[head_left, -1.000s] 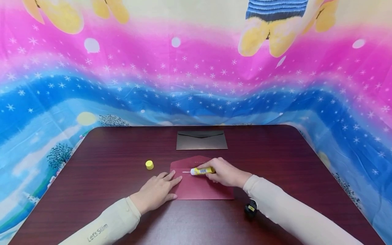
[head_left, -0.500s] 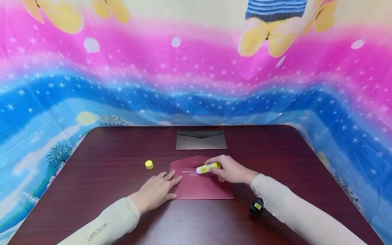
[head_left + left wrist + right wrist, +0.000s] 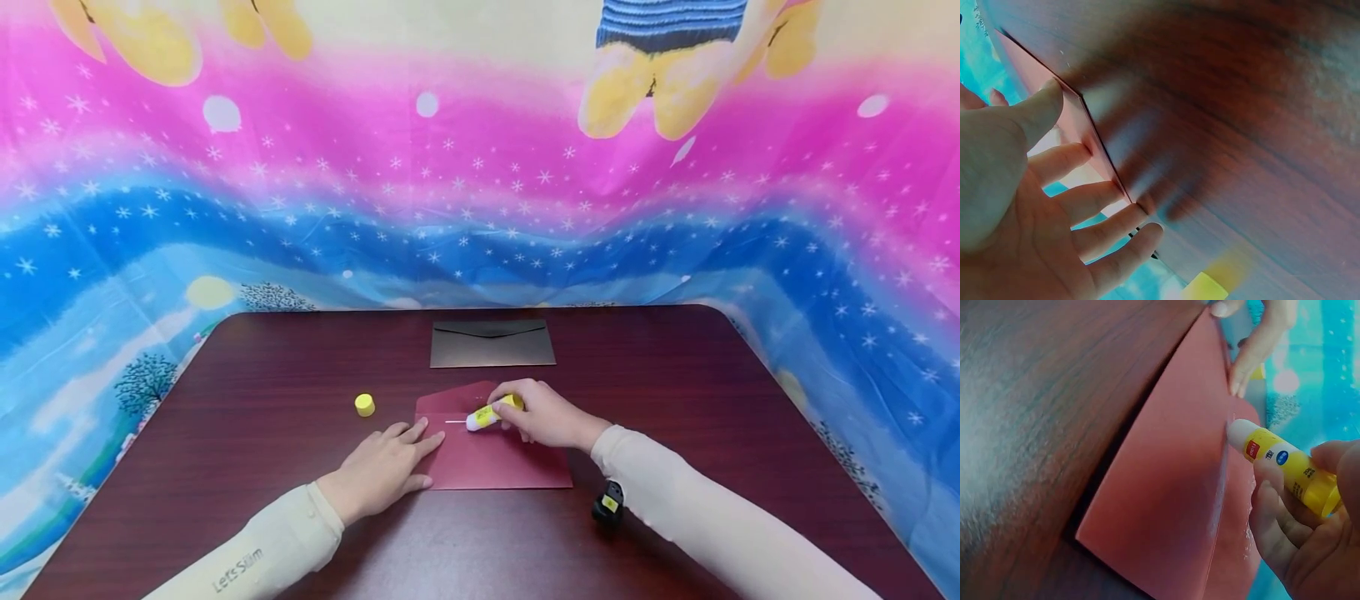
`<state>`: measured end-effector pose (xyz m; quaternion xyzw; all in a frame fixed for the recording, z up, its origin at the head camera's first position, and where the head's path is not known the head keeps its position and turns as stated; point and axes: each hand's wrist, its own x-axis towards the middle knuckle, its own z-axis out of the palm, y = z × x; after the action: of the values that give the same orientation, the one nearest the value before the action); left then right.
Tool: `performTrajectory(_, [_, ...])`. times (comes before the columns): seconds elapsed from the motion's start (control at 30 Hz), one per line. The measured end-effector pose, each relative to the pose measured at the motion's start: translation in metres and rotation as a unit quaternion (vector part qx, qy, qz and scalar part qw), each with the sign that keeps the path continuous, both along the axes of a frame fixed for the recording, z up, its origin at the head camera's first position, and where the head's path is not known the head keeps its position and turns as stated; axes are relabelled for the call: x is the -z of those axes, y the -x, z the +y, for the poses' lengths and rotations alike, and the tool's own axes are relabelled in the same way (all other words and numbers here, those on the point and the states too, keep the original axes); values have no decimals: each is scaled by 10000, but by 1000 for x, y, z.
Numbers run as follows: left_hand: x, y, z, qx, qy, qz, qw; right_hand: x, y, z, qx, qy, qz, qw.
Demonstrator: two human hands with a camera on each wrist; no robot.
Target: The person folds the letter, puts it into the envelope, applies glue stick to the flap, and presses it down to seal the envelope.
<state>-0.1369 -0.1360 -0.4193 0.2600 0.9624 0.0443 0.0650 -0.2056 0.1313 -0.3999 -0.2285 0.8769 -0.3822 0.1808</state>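
Note:
A red envelope [image 3: 495, 462] lies on the table with its flap [image 3: 450, 400] spread toward the far side. My right hand [image 3: 551, 414] grips a yellow glue stick [image 3: 487, 416], tilted, its white end against the envelope just below the flap fold. In the right wrist view the glue stick [image 3: 1282, 457] sits between thumb and fingers, and shiny glue smears show near the fold. My left hand [image 3: 382, 471] rests with spread, straight fingers on the envelope's left edge; the left wrist view shows its fingertips [image 3: 1079, 153] touching the paper.
A yellow cap [image 3: 364, 405] stands on the dark wooden table [image 3: 262, 433], left of the envelope. Behind it lies a dark grey envelope [image 3: 492, 348] with its flap folded down. A patterned cloth [image 3: 480, 200] hangs around the table's far and side edges.
The right hand with the glue stick moved right along the fold, then back left, and the stick is tilted more steeply. The left hand has stayed in place.

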Motion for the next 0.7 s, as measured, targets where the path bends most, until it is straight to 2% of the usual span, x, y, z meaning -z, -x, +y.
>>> performTrajectory(0.27, [0,0,0,-18,25,25,10000,-7,-2,-5,-21,-929,886,9917])
performTrajectory(0.7, [2,0,-1,30,-34,48,10000,-12,-3,7,-30,-1131,914,9894])
